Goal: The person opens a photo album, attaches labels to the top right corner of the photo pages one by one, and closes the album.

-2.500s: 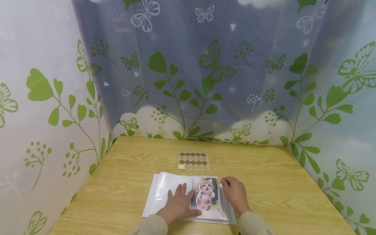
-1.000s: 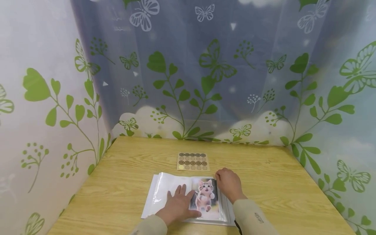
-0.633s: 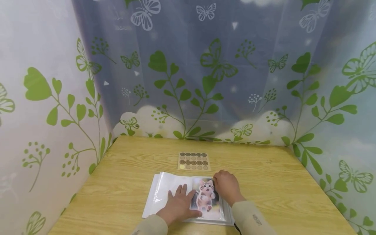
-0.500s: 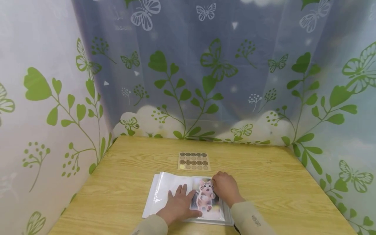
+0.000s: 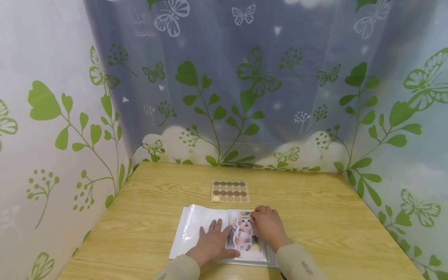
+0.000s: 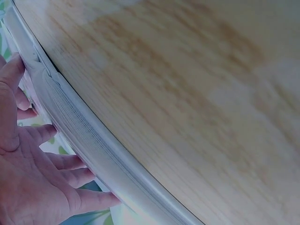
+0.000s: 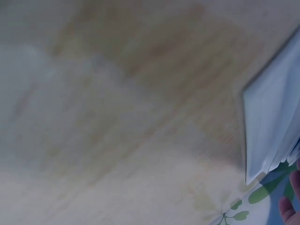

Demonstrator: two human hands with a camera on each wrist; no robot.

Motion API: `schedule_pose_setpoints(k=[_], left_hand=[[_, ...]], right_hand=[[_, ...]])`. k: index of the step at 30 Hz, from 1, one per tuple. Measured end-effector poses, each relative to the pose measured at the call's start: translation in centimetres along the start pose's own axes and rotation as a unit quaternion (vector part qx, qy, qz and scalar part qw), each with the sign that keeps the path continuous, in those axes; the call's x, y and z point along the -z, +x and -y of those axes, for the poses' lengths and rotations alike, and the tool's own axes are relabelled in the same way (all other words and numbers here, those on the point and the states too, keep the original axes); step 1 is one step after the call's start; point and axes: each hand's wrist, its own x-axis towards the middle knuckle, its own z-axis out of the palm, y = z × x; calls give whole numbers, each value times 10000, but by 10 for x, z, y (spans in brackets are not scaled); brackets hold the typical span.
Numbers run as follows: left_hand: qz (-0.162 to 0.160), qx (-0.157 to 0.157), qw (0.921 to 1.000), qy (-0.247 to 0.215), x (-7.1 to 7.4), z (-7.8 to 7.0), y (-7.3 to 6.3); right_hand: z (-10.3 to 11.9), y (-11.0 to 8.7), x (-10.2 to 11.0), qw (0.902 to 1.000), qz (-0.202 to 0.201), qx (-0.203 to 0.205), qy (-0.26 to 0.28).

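Observation:
A white photo album (image 5: 177,239) lies open on the table, its clear-sleeved left page (image 5: 196,221) beside a kitten photo (image 5: 244,243) on the right. My left hand (image 5: 211,245) rests spread across the middle of the album, thumb and forefinger over the photo's left side. In the left wrist view that hand (image 6: 37,183) reaches along the edge of the stacked pages (image 6: 89,131). At the photo's upper right, my right hand (image 5: 269,225) has bent fingers close by the kitten's head; I cannot tell whether they pinch anything. The right wrist view catches only its fingertips (image 7: 295,183) beyond the album cover (image 7: 265,117).
Behind the album lies a tan sheet of round stickers (image 5: 230,191), with one pale yellow spot at its lower left. The wood-grain table (image 5: 315,217) meets a printed cloth backdrop (image 5: 224,116) with leaves and butterflies around it.
My right hand has moved from the album's right edge leftward over the photo's upper right corner, covering part of it. The left hand, album and sticker sheet have stayed in place.

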Motion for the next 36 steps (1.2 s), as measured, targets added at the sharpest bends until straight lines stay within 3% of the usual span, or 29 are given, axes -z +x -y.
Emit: schedule_pose_setpoints(k=[7,16,36], left_hand=[[-38,-21,10000,34,0,1,-1],[-7,-35,10000,24,1,1,-2],[-47,-74,10000,2,1,0,-2]], right_hand=[[9,-9,0,9983,507,279,-81],[16,-21,2,9927,1186,-18,196],[7,-33,2,9942,1030,-96,277]])
